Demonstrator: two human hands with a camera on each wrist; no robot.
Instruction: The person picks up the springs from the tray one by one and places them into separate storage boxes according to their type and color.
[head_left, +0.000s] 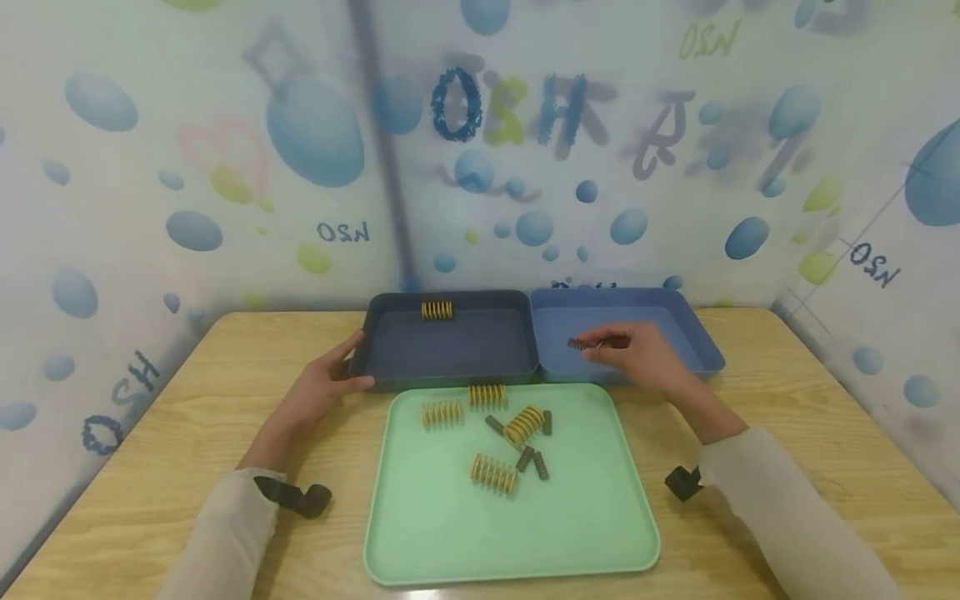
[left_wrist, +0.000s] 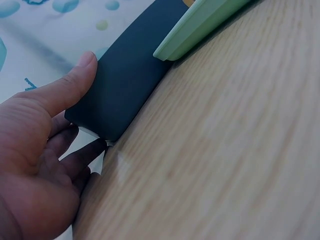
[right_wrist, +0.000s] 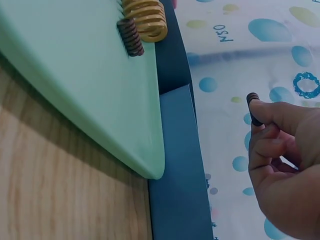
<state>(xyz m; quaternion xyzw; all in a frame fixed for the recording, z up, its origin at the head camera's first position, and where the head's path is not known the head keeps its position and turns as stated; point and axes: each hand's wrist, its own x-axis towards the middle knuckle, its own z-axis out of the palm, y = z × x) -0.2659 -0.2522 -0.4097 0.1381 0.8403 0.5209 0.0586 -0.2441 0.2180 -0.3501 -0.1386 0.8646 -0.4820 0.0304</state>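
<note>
Over the blue tray [head_left: 693, 342] at the right, my right hand [head_left: 637, 357] pinches a small dark coil spring [right_wrist: 254, 109] between thumb and fingers. My left hand [head_left: 324, 379] holds the front left corner of the dark navy tray [head_left: 450, 377], its thumb [left_wrist: 82, 82] along the front wall and the fingers at the left end. One yellow coil spring [head_left: 437, 310] lies at the back of that tray. Several yellow springs [head_left: 493, 473] and several small dark springs [head_left: 541, 465] are scattered on the light green tray [head_left: 510, 546] nearer me.
The two blue trays stand side by side, with the green tray just in front of them. All sit on a wooden table [head_left: 720, 550]. Behind rises a white wall covering [head_left: 510, 192] with blue and green drops. Each wrist carries a black camera mount [head_left: 300, 500].
</note>
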